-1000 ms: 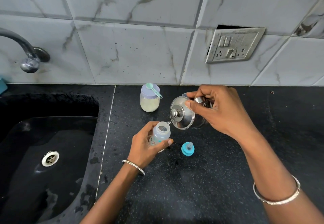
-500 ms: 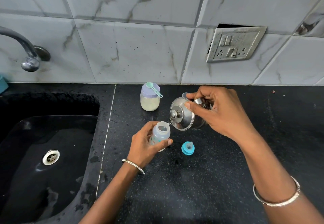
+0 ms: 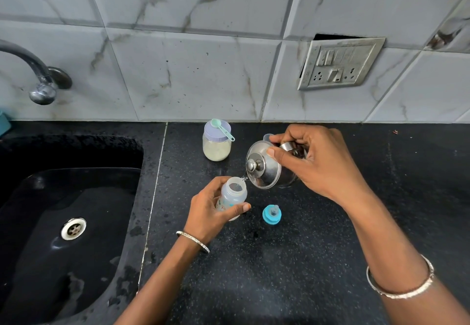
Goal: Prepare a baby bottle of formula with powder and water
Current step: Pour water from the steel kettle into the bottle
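Still pouring, barely shifted: tilted steel-lidded glass kettle [image 3: 263, 169] gripped in right hand [image 3: 320, 162], clear plastic baby bottle [image 3: 232, 192] clasped in left hand [image 3: 208, 210]. Next, likely righting kettle before overfilling.

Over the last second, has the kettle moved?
No. The kettle holds its place beside the jar, spout at the mouth of the bottle.

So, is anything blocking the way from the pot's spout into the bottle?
Nothing visible. The bottle mouth is open, its cap lies apart on the counter, and the left hand grips the body below the neck. The right hand tilts the pot, spout right at the rim.
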Available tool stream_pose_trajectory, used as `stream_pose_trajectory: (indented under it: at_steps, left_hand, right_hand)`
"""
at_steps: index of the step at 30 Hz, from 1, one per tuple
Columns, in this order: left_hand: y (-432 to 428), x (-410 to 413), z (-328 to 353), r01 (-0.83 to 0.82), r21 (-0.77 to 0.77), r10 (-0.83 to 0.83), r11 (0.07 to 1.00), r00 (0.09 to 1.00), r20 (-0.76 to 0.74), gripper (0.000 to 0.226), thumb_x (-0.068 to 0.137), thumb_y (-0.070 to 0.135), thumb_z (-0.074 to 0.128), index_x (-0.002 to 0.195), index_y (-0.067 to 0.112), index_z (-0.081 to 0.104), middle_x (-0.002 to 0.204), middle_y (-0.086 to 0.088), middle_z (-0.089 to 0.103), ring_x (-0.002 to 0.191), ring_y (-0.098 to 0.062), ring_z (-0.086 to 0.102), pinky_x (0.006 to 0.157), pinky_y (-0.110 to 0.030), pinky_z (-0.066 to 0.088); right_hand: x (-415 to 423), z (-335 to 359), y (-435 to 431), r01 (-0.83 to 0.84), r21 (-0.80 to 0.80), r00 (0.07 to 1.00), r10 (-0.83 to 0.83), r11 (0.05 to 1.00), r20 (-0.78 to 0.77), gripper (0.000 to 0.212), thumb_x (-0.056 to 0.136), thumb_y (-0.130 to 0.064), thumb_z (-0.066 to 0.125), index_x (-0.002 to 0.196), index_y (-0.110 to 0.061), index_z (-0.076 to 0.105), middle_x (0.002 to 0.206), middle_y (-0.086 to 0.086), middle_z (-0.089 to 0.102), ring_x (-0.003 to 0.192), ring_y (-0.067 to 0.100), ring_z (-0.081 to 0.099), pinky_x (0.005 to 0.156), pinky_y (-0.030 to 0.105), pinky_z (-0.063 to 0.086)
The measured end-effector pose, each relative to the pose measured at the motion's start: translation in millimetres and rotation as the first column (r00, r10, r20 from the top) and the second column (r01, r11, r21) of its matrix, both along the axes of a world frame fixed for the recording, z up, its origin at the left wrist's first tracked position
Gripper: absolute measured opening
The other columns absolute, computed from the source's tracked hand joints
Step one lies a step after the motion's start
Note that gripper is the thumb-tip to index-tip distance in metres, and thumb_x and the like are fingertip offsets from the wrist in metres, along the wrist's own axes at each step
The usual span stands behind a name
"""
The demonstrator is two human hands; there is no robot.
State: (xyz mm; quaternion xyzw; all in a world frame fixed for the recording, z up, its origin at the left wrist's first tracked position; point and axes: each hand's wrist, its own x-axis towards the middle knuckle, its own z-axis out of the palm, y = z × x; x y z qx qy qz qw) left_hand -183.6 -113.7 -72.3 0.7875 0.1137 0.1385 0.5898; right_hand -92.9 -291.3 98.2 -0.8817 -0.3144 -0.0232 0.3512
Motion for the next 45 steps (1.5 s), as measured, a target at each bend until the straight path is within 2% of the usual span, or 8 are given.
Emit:
stream_pose_trajectory:
  at_steps: [5, 8, 20, 25, 31, 34, 42, 45]
  left_hand:
    - [-0.7, -0.6, -0.1, 0.004, -0.014, -0.004, 1.000, 1.000, -0.001, 0.059, 0.066, 0.050, 0.088, 0.117, 0.031, 0.064, 0.112, 0.015, 0.071, 0.108, -0.011, 0.067, 0.097, -0.041, 0.056]
    - [-1.4, -0.8, 0.5, 0.005, -0.014, -0.005, 1.000, 1.000, 0.006, 0.060, 0.064, 0.053, 0.086, 0.116, 0.032, 0.064, 0.111, 0.016, 0.071, 0.107, -0.010, 0.067, 0.096, -0.039, 0.056]
    - [-2.2, -0.4, -1.4, 0.008, -0.013, -0.008, 1.000, 1.000, 0.003, 0.060, 0.066, 0.049, 0.088, 0.118, 0.030, 0.064, 0.114, 0.014, 0.071, 0.108, -0.012, 0.067, 0.097, -0.041, 0.056]
    - [-1.6, -0.5, -2.1, 0.008, -0.018, -0.008, 1.000, 1.000, 0.003, 0.059, 0.066, 0.046, 0.089, 0.118, 0.030, 0.064, 0.114, 0.013, 0.071, 0.108, -0.012, 0.067, 0.097, -0.041, 0.056]
    - [-0.6, -0.5, -2.0, 0.008, -0.021, -0.008, 1.000, 1.000, 0.009, 0.061, 0.064, 0.050, 0.088, 0.117, 0.030, 0.065, 0.113, 0.013, 0.072, 0.108, -0.012, 0.068, 0.097, -0.042, 0.056]
    - [-0.6, -0.7, -2.3, 0.005, -0.030, -0.005, 1.000, 1.000, 0.014, 0.060, 0.064, 0.050, 0.089, 0.116, 0.032, 0.065, 0.113, 0.013, 0.073, 0.108, -0.013, 0.068, 0.097, -0.043, 0.056]
    - [-0.9, -1.1, -2.8, 0.007, -0.042, -0.006, 0.999, 1.000, 0.017, 0.059, 0.064, 0.046, 0.090, 0.116, 0.031, 0.065, 0.113, 0.012, 0.072, 0.109, -0.014, 0.068, 0.098, -0.044, 0.055]
    - [-0.4, -1.2, -3.2, 0.005, -0.046, -0.005, 0.999, 1.000, 0.014, 0.058, 0.065, 0.045, 0.091, 0.116, 0.032, 0.065, 0.113, 0.012, 0.073, 0.108, -0.014, 0.068, 0.098, -0.044, 0.055]
  right_hand:
    - [1.4, -1.9, -1.0, -0.001, -0.005, 1.000, 0.001, 1.000, -0.022, 0.019, 0.088, -0.031, 0.079, 0.077, -0.021, 0.067, 0.111, -0.012, 0.079, 0.106, 0.002, 0.071, 0.090, 0.043, 0.059]
    - [0.5, -1.9, -0.7, -0.003, -0.010, 1.000, 0.003, 1.000, -0.018, 0.021, 0.088, -0.030, 0.079, 0.074, -0.028, 0.063, 0.111, -0.012, 0.079, 0.106, 0.003, 0.072, 0.091, 0.042, 0.059]
    - [-0.5, 0.6, 0.6, -0.005, -0.010, 1.000, 0.005, 1.000, -0.010, 0.017, 0.088, -0.029, 0.079, 0.078, -0.027, 0.066, 0.111, -0.010, 0.079, 0.105, 0.005, 0.072, 0.091, 0.043, 0.059]
    - [-2.7, 1.5, 2.3, -0.013, -0.014, 1.000, 0.013, 1.000, 0.006, 0.030, 0.088, -0.030, 0.078, 0.072, -0.040, 0.056, 0.109, -0.011, 0.079, 0.103, 0.006, 0.073, 0.089, 0.044, 0.059]
    - [-2.9, -0.8, 1.7, -0.002, -0.011, 1.000, 0.001, 1.000, -0.012, 0.016, 0.088, -0.031, 0.078, 0.078, -0.031, 0.065, 0.111, -0.010, 0.079, 0.104, 0.007, 0.073, 0.090, 0.044, 0.060]
    - [-4.2, -0.5, 1.3, 0.002, -0.018, 1.000, -0.002, 1.000, 0.000, 0.020, 0.088, -0.033, 0.078, 0.076, -0.038, 0.062, 0.107, -0.010, 0.080, 0.099, 0.009, 0.074, 0.087, 0.045, 0.060]
    - [-3.9, -3.1, 0.5, 0.008, -0.039, 1.000, -0.008, 0.999, -0.007, 0.014, 0.089, -0.031, 0.078, 0.082, -0.023, 0.068, 0.113, -0.011, 0.078, 0.103, 0.005, 0.072, 0.090, 0.043, 0.060]
    - [-4.4, -3.5, 0.9, 0.006, -0.035, 1.000, -0.006, 0.999, -0.001, 0.014, 0.088, -0.031, 0.078, 0.081, -0.028, 0.067, 0.111, -0.011, 0.079, 0.102, 0.007, 0.073, 0.088, 0.044, 0.060]
